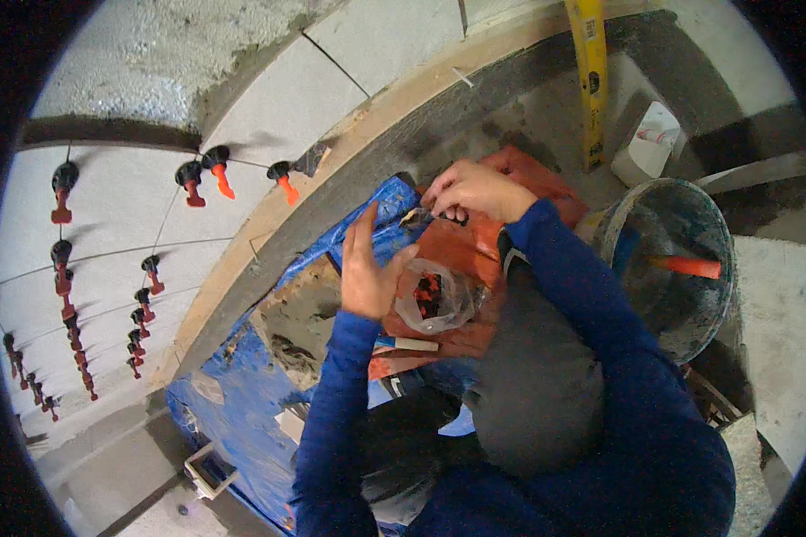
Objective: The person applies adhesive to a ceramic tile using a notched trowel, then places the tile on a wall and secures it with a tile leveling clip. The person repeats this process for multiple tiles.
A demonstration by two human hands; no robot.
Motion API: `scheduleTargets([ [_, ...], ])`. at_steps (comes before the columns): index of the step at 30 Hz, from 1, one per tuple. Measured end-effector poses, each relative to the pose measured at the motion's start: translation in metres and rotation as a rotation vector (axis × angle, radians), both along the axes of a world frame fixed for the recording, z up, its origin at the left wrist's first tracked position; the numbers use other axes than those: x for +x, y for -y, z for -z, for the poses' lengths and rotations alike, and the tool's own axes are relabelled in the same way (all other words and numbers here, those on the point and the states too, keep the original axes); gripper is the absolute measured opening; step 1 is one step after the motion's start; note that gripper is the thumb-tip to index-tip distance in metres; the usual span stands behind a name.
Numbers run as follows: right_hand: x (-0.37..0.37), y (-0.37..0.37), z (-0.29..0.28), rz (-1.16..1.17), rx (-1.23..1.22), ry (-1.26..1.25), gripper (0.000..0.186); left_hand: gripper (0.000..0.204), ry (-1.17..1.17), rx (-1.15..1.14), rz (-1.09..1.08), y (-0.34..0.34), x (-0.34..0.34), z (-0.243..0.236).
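Observation:
My left hand [368,273] is raised beside an open clear plastic bag [463,302], its fingers stretched out and nothing visible in them. Inside the bag lie small red and black pieces [428,294], like the tile levelling clips [284,182] on the tiles. Beyond the bag, my right hand [480,191] is closed with bent fingers over an orange-red sheet [457,252]. A small dark thing shows under its fingers, too hidden to name. A tool with a pale handle [414,344] lies just below the bag.
A bucket [730,268] with an orange-handled tool [690,266] stands at the right. A yellow spirit level [591,98] leans behind. Blue tarp [228,438] covers the floor. White tiles [282,94] with several clips line the left, along a curved pale edge [269,210].

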State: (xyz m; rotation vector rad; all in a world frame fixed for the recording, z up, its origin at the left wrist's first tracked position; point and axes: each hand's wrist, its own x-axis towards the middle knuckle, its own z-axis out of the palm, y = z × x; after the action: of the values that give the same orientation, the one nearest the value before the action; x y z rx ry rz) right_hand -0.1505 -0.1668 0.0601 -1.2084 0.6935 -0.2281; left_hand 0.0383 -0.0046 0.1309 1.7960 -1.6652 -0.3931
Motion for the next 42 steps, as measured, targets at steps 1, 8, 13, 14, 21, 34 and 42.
scheduleTargets([
  [1,0.001,-0.003,-0.009,-0.002,-0.072,0.013,0.025,0.043,-0.093,0.022,0.011,0.015,0.0,0.008],
  [8,0.008,-0.009,-0.029,0.147,-0.958,-0.119,0.024,0.018,-0.713,0.327,-0.067,0.052,0.004,0.019],
  [13,0.009,-0.008,-0.031,-0.026,-0.904,-0.199,0.023,0.018,-0.462,0.324,-0.032,0.068,0.003,0.011],
  [14,0.01,-0.009,-0.031,-0.007,-0.878,-0.175,0.021,0.018,-0.39,0.314,-0.024,0.072,0.002,0.011],
  [21,0.028,-0.031,-0.004,0.222,-0.88,-0.34,0.013,0.016,0.417,-0.163,-0.088,0.055,-0.03,0.037],
  [34,0.032,-0.036,-0.008,0.219,-1.018,-0.018,0.014,0.023,-0.464,0.268,-0.248,0.051,0.009,0.021],
  [42,0.032,-0.06,-0.027,-0.022,-1.304,0.152,0.014,0.031,-0.342,0.45,-0.35,0.062,0.061,0.078],
])
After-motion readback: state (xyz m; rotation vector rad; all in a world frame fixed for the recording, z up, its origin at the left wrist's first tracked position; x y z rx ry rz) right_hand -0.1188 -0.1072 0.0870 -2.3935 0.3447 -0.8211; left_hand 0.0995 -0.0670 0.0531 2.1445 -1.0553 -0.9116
